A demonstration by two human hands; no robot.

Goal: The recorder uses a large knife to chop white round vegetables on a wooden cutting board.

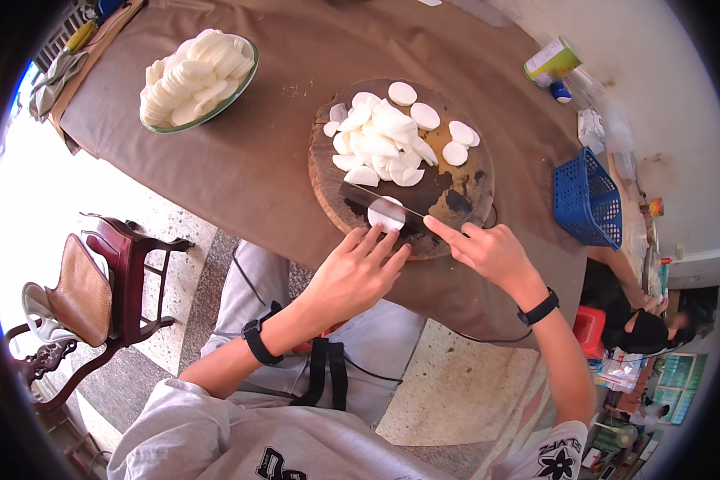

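My right hand is closed around the handle of a wide-bladed knife, its index finger stretched along the top near the blade. The blade stands over the near part of a round wooden chopping board. Against it is a round piece of white radish; the fingertips of my left hand press on that piece from the near side. Beyond the blade lies a heap of cut white radish slices. Several loose round slices rest on the board's far and right parts.
A green-rimmed bowl piled with white slices stands at the far left of the brown-covered table. On the right are a blue plastic basket and a green can. A wooden chair stands left; another person is at far right.
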